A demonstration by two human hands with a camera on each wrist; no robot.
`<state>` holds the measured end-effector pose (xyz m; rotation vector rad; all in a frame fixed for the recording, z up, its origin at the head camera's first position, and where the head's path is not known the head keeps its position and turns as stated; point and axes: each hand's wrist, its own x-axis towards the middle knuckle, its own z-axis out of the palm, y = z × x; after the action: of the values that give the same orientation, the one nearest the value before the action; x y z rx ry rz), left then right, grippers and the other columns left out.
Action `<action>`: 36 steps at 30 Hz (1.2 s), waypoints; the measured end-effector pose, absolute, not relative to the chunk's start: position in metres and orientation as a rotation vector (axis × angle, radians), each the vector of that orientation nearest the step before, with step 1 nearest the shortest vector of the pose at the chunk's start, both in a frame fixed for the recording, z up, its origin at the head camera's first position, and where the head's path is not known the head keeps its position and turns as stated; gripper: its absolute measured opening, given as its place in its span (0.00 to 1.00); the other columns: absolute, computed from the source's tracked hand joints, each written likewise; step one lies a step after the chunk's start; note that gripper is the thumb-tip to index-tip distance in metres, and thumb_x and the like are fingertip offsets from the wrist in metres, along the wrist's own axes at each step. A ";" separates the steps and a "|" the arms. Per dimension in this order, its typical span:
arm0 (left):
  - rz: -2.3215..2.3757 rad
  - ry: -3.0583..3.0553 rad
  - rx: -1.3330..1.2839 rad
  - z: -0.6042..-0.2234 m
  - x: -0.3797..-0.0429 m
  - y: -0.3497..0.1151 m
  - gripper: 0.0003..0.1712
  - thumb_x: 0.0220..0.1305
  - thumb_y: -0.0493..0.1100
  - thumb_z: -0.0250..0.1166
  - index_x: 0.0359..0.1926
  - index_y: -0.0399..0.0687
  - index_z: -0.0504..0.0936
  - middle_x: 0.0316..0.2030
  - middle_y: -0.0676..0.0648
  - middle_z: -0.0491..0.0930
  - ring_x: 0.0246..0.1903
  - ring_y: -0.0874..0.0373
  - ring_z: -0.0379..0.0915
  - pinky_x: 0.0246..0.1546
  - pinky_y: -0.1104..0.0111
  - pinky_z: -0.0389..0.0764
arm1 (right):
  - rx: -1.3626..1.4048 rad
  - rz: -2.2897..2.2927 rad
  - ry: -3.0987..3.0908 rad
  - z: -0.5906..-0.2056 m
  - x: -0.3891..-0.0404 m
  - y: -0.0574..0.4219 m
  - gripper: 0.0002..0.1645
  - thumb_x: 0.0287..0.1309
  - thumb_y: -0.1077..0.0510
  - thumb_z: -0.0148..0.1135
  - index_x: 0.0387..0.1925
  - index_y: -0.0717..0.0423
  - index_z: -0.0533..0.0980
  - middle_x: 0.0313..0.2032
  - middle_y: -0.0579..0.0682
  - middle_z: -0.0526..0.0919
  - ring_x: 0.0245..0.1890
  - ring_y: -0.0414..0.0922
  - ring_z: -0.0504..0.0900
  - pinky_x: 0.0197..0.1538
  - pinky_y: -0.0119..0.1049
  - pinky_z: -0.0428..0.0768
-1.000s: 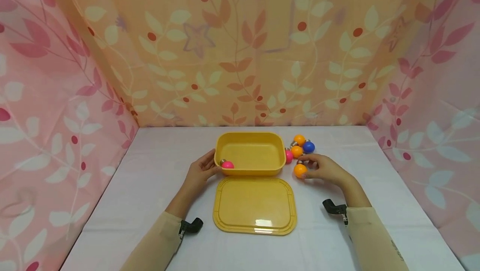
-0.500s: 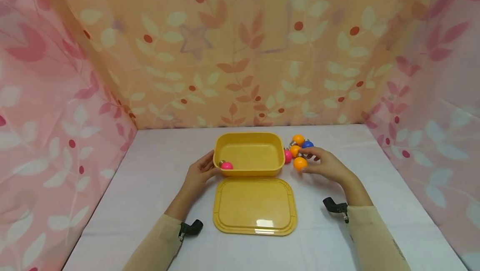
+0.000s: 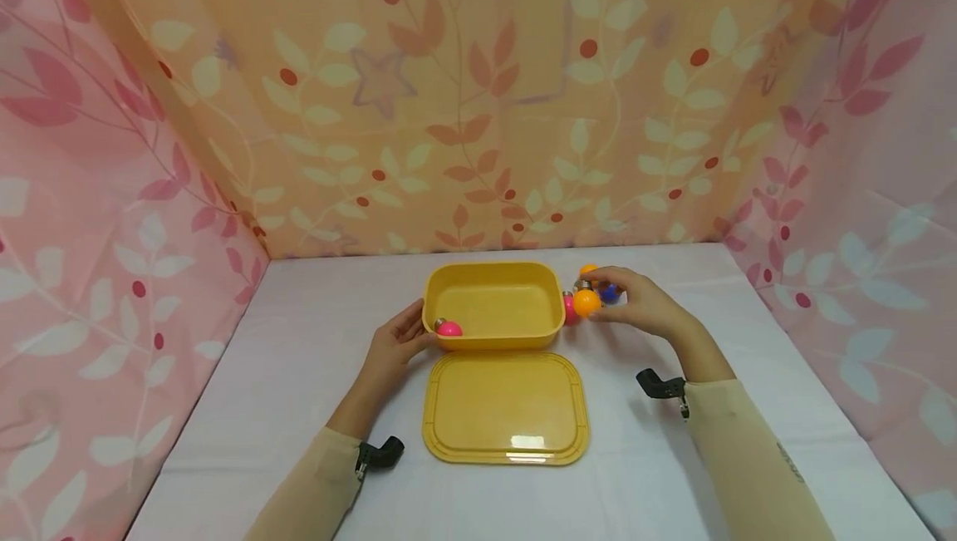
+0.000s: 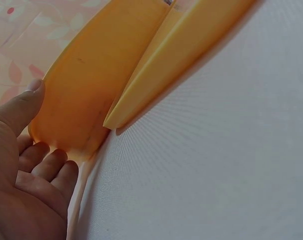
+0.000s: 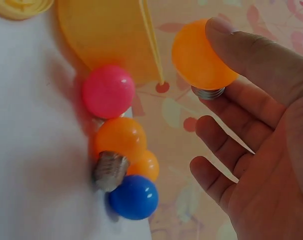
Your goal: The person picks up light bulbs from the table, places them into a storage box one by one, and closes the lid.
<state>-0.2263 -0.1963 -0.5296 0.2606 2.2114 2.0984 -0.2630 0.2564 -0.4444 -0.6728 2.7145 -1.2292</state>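
Note:
A yellow plastic box [image 3: 501,308] holds a pink light bulb [image 3: 450,329] in its front left corner. My left hand [image 3: 392,354] grips the box's left end, thumb near the front corner and fingers curled against the wall. Raised off the table, an orange light bulb [image 5: 199,55] is pinched by my right hand [image 3: 646,300], metal base pointing down in the right wrist view. Beside the box's right wall lie another pink bulb [image 5: 109,92], an orange bulb [image 5: 121,137], a second orange bulb [image 5: 146,165] and a blue bulb [image 5: 134,197]. My right hand partly hides this group in the head view.
The flat yellow lid [image 3: 506,408] lies in front of the box on the white tablecloth [image 3: 299,474]. Patterned curtains [image 3: 478,150] stand along the back and both sides of the table.
My right hand has lifted the orange bulb from the table and carried it up and slightly left, towards the box. My left hand stays at the box's end.

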 end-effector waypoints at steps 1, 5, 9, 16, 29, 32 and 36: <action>2.095 2.215 0.266 -0.529 -0.226 -0.196 0.42 0.66 0.42 0.72 0.78 0.52 0.65 0.75 0.48 0.66 0.73 0.54 0.64 0.61 0.75 0.75 | -0.686 -1.236 2.700 -0.441 -0.266 0.254 0.39 0.52 0.46 0.80 0.66 0.46 0.76 0.59 0.51 0.81 0.57 0.59 0.75 0.67 0.62 0.70; 2.099 2.211 0.262 -0.529 -0.226 -0.196 0.43 0.66 0.42 0.72 0.78 0.51 0.64 0.75 0.47 0.67 0.72 0.54 0.65 0.61 0.75 0.76 | -0.688 -1.221 2.664 -0.429 -0.275 0.241 0.39 0.53 0.47 0.80 0.66 0.43 0.76 0.58 0.50 0.80 0.59 0.60 0.74 0.66 0.60 0.73; 2.117 2.183 0.254 -0.530 -0.226 -0.196 0.43 0.65 0.41 0.72 0.78 0.51 0.65 0.74 0.45 0.68 0.72 0.52 0.66 0.60 0.74 0.77 | -0.682 -1.150 2.669 -0.418 -0.282 0.227 0.39 0.53 0.46 0.79 0.66 0.41 0.76 0.56 0.50 0.79 0.58 0.59 0.75 0.60 0.54 0.77; 2.116 2.197 0.250 -0.531 -0.226 -0.198 0.41 0.66 0.41 0.72 0.77 0.53 0.66 0.74 0.45 0.68 0.71 0.53 0.67 0.60 0.75 0.77 | -0.843 -1.068 2.648 -0.403 -0.301 0.203 0.41 0.53 0.46 0.79 0.69 0.35 0.74 0.58 0.45 0.79 0.58 0.56 0.73 0.61 0.58 0.76; 2.111 2.182 0.250 -0.533 -0.227 -0.201 0.42 0.66 0.41 0.72 0.77 0.51 0.65 0.74 0.46 0.68 0.72 0.53 0.66 0.60 0.75 0.77 | -0.768 -0.956 2.597 -0.390 -0.332 0.160 0.39 0.55 0.44 0.77 0.68 0.34 0.74 0.60 0.46 0.77 0.62 0.53 0.71 0.64 0.56 0.74; 2.111 2.188 0.260 -0.532 -0.227 -0.201 0.42 0.66 0.42 0.72 0.77 0.51 0.65 0.74 0.46 0.68 0.72 0.53 0.66 0.60 0.75 0.77 | -0.765 -0.933 2.606 -0.387 -0.337 0.149 0.39 0.55 0.45 0.78 0.68 0.38 0.74 0.62 0.49 0.77 0.63 0.55 0.71 0.66 0.56 0.73; 2.118 2.182 0.273 -0.530 -0.229 -0.198 0.43 0.64 0.44 0.73 0.77 0.53 0.66 0.74 0.46 0.68 0.72 0.53 0.66 0.60 0.75 0.77 | -0.824 -0.921 2.608 -0.388 -0.345 0.135 0.37 0.54 0.48 0.79 0.66 0.43 0.77 0.60 0.49 0.78 0.61 0.53 0.74 0.66 0.55 0.74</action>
<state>-0.2294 -0.1980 -0.5305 0.2728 2.1817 2.1180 -0.3454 0.1353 -0.3877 -0.8236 2.6077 -0.9211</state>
